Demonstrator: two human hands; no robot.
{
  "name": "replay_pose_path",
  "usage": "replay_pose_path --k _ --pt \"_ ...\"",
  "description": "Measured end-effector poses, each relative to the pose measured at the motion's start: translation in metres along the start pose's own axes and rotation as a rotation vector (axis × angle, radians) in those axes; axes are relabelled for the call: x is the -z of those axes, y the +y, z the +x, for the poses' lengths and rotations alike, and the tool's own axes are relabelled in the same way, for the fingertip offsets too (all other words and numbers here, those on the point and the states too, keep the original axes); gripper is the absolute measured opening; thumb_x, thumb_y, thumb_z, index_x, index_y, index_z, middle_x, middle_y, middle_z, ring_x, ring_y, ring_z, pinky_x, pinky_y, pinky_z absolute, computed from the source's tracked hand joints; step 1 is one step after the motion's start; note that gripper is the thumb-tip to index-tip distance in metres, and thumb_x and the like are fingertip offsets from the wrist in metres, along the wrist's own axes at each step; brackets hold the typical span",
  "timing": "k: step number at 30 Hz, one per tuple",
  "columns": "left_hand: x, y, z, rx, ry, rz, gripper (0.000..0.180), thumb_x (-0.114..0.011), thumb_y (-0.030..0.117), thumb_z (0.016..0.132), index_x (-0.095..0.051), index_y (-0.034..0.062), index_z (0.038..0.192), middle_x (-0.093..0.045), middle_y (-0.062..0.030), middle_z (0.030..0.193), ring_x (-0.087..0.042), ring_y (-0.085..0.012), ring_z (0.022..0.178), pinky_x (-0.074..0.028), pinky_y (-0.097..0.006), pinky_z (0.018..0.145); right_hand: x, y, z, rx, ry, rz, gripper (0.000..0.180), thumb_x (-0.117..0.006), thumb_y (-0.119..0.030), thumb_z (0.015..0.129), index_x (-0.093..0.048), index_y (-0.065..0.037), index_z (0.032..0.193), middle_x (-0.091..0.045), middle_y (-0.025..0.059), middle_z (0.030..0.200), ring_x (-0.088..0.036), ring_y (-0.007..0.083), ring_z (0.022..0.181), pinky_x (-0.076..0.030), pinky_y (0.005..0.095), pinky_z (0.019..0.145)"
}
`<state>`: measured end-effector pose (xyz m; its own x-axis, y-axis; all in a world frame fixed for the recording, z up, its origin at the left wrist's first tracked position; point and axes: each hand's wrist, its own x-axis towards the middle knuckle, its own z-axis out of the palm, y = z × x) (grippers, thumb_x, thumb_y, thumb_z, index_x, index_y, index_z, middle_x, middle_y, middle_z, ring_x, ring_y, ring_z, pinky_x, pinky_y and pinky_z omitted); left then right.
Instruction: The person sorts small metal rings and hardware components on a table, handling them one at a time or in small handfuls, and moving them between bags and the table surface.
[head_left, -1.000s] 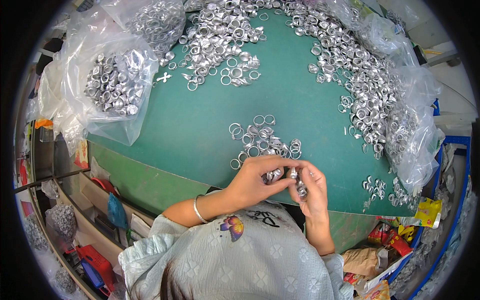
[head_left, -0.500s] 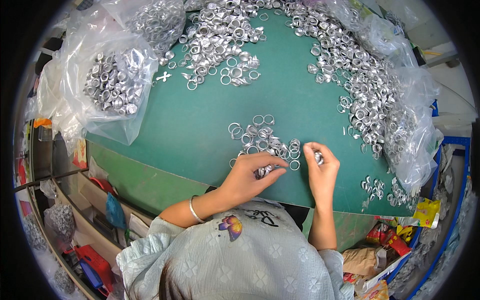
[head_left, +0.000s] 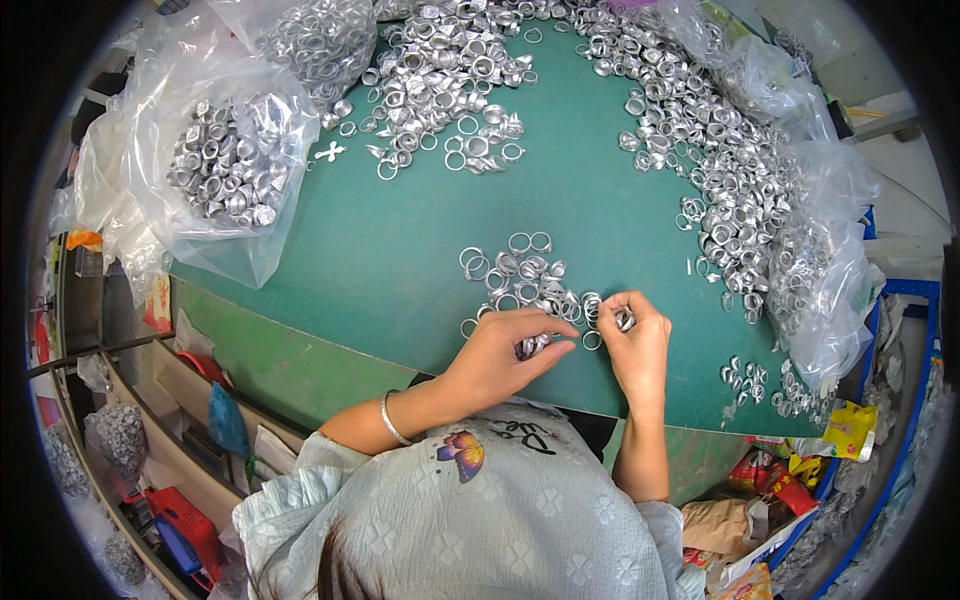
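Observation:
A small pile of silver-coloured metal rings [head_left: 540, 292] lies on the green tabletop [head_left: 400, 225] just beyond my hands. My left hand [head_left: 490, 352] curls round several rings [head_left: 533, 346], its thumb and index finger a little apart at the tips. At the pile's right edge is my right hand [head_left: 638, 345], closed, with rings [head_left: 624, 319] showing within its bent fingers. Its thumb and fingertips reach the rings at that edge. Whether those fingertips pinch one of them is too small to tell.
Bigger heaps of rings spread at the far middle [head_left: 440, 90] and along the right [head_left: 735, 190]. An open plastic bag of rings [head_left: 225, 165] stands at the left, with a cross-shaped piece [head_left: 330, 151] beside it. Two small ring groups [head_left: 745, 380] lie near the right front edge.
My right hand has moved slightly left, and its fingertips now meet the rings at the pile's right edge. My left hand has barely moved and still holds rings.

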<state>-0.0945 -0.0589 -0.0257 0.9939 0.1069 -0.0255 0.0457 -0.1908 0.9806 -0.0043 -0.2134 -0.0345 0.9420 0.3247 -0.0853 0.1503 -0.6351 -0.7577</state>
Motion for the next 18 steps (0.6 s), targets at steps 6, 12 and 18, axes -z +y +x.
replay_pose_path --k 6,12,18 --pt "0.0 -0.001 0.001 -0.004 -0.006 0.02 0.017 -0.064 0.005 0.075 -0.064 0.0021 0.092 -0.064 -0.0083 0.078 -0.058 -0.0141 0.065 -0.045 -0.026 0.061 -0.002 0.006 -0.002 0.059 0.135 0.048 0.005 -0.062 0.0 0.073 -0.06 0.003 0.076 -0.057 0.003 0.061 -0.046 0.0041 0.054 -0.038 0.0211 0.049" --pt "-0.002 0.01 0.002 0.086 0.035 -0.11 0.027 -0.067 0.005 0.073 -0.064 0.0048 0.099 -0.057 -0.0037 0.069 -0.047 -0.0089 0.058 -0.041 -0.023 0.056 0.005 -0.012 -0.021 0.164 0.095 0.392 0.009 -0.062 0.006 0.071 -0.06 0.002 0.078 -0.058 0.0039 0.067 -0.05 0.0051 0.059 -0.039 0.0194 0.052" --pt "-0.006 0.007 0.004 -0.102 0.038 -0.174 0.027 -0.068 0.008 0.074 -0.064 0.0074 0.1 -0.051 -0.0018 0.064 -0.045 -0.0082 0.057 -0.038 -0.023 0.053 0.005 -0.019 -0.03 0.247 0.039 0.454 0.012 -0.062 0.009 0.07 -0.058 0.003 0.08 -0.057 0.0055 0.07 -0.051 0.008 0.061 -0.04 0.0199 0.054"
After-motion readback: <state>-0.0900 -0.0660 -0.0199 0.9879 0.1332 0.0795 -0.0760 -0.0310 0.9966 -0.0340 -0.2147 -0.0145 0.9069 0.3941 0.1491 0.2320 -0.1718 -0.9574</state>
